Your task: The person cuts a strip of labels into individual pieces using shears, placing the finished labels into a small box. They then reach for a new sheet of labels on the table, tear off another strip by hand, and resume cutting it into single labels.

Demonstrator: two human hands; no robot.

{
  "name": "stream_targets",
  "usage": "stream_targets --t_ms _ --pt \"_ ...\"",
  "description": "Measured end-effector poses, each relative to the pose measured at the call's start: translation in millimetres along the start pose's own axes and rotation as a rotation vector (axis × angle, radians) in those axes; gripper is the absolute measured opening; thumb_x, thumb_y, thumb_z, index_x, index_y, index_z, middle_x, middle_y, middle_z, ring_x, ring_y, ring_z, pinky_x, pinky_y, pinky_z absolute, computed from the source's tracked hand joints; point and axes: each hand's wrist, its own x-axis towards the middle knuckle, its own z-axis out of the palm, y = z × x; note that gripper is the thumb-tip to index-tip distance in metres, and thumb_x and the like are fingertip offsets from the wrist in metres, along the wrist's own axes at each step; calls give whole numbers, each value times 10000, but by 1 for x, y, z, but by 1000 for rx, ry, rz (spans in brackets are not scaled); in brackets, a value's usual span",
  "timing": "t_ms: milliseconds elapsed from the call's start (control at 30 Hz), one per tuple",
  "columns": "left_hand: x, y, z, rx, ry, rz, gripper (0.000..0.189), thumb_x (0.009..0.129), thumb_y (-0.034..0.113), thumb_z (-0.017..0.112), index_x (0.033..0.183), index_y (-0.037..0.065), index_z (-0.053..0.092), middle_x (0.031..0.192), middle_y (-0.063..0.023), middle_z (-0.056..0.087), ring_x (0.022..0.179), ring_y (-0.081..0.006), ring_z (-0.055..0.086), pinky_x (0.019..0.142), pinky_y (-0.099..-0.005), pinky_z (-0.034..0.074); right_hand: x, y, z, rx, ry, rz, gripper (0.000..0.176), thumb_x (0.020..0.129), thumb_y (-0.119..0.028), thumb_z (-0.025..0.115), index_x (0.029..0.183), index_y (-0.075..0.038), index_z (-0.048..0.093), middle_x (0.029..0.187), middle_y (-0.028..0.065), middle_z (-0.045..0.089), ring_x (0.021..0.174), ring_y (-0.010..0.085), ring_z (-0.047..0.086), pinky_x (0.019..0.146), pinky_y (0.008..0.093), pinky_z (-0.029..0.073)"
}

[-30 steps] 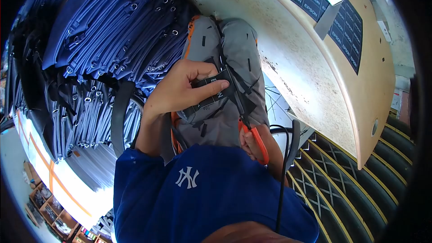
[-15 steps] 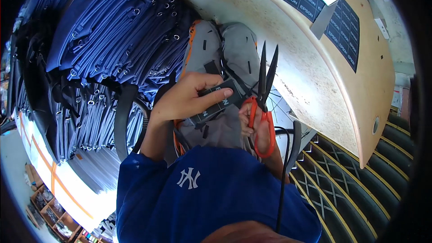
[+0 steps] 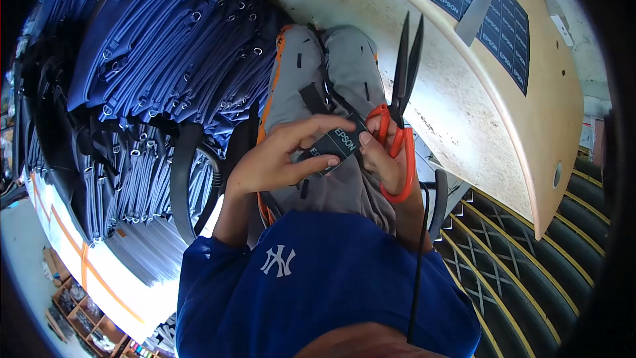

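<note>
My left hand (image 3: 281,152) holds black EPSON labels (image 3: 343,140) above my lap, its index finger along their far edge and its thumb along the near one. White lettering and thin dividing lines face up. In my right hand (image 3: 386,162) are scissors (image 3: 404,86) with orange-red handles and long dark blades pointing away from me. The blades are nearly together, a narrow gap between them. My right thumb also touches the labels' right end. Small black scraps, one of them a strip (image 3: 311,98), lie on my grey trousers (image 3: 354,59).
Stacked blue fabric pieces with metal rings (image 3: 165,46) fill the left side. To the right, a curved pale tabletop (image 3: 490,132) carries sheets of EPSON labels (image 3: 507,40) and a metal strip. A black cable (image 3: 419,272) hangs by my right arm. Compartmented shelves (image 3: 83,318) stand at lower left.
My right hand and the scissors have risen away from me, and the right thumb has come onto the labels. The left hand has shifted slightly nearer my body, turning the labels' print upward.
</note>
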Motion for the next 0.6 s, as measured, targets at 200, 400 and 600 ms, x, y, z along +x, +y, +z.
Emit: stream_targets --t_ms 200,400,600 --pt "4 1 -14 357 -172 107 258 829 64 637 1087 69 640 985 -60 645 800 -97 593 609 -230 444 -3 -12 2 -167 -28 -39 140 816 -113 631 837 -29 522 637 -38 448 585 29 398 532 205 298" --pt "4 4 -24 326 -133 -31 397 771 37 695 1159 91 627 840 -27 633 583 -59 496 612 -236 474 -11 7 -14 68 -280 -159 460 730 -296 715 1016 -25 478 729 -24 400 585 31 350 539 193 277" --pt "10 5 -35 323 -90 110 545 722 -7 733 1236 91 580 576 51 328 528 -7 384 540 -183 417 -27 15 -52 -401 -439 -4 806 677 -693 645 1070 -15 456 750 7 410 626 108 412 559 256 341"
